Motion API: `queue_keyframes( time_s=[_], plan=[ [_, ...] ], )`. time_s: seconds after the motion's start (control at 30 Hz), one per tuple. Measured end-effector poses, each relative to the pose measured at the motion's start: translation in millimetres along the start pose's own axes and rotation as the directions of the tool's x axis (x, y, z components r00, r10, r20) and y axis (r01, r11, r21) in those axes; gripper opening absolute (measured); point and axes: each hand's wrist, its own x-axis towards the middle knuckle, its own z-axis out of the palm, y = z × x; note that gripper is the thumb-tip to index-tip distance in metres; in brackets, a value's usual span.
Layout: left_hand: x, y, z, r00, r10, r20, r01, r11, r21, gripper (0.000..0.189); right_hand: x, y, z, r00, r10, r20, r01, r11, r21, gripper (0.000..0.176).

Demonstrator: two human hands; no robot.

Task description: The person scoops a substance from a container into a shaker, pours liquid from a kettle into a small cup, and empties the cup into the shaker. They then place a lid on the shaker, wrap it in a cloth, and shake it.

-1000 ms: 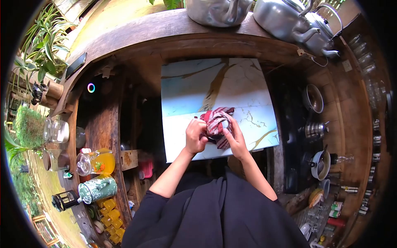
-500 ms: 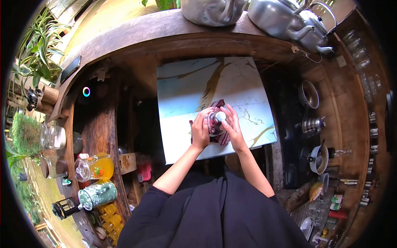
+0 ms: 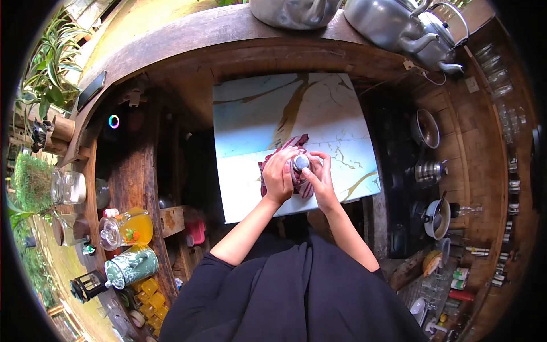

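Observation:
A small container with a round silver lid [image 3: 301, 163] stands between my hands, its body mostly hidden by my fingers. My left hand [image 3: 278, 179] is closed round its left side, over a dark red striped cloth [image 3: 299, 140]. On the other side, my right hand [image 3: 323, 185] curls its fingers round the container, with the thumb at the lid's edge. The cloth bunches around and beneath the container, on a white marble-patterned tabletop [image 3: 245, 131].
Kettles [image 3: 387, 25] stand on the wooden ledge [image 3: 188, 48] ahead. On the left are a glass pitcher of orange drink [image 3: 137, 228], a green speckled enamel pot [image 3: 132, 267] and yellow glasses [image 3: 151, 302]. To the right, a pan [image 3: 437, 219] sits by the dark stove [image 3: 401, 171].
My left hand has shifted slightly lower on the container. My right fingers, stretched out before, have curled in round it. The view has moved slightly.

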Motion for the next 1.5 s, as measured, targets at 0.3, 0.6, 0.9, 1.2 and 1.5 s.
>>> queue_keyframes(
  time_s=[0.3,0.6,0.9,1.2,1.5],
  plan=[
    [2,-25,-4,0.978,-0.178,0.106,0.201,0.937,-0.285,0.038,11,-29,-10,0.994,-0.039,0.102,0.071,0.939,-0.335,0.051],
    [9,1,14,0.947,-0.319,0.036,0.318,0.915,-0.25,0.038,25,-87,-1,0.961,0.027,0.276,0.236,0.446,-0.864,0.039],
    [-21,5,13,0.999,0.012,-0.035,-0.009,0.997,0.071,0.049,23,-67,-8,0.981,0.024,0.192,0.14,0.597,-0.79,0.037],
    [23,-1,2,0.976,-0.1,0.196,0.081,0.992,0.1,0.061,4,-7,-74,0.961,0.186,0.202,-0.131,0.957,-0.257,0.063],
    [27,-10,-2,0.944,-0.107,0.312,0.12,0.993,-0.022,0.06,-31,92,-118,0.958,0.037,-0.284,-0.115,0.958,-0.263,0.024]
  ],
)
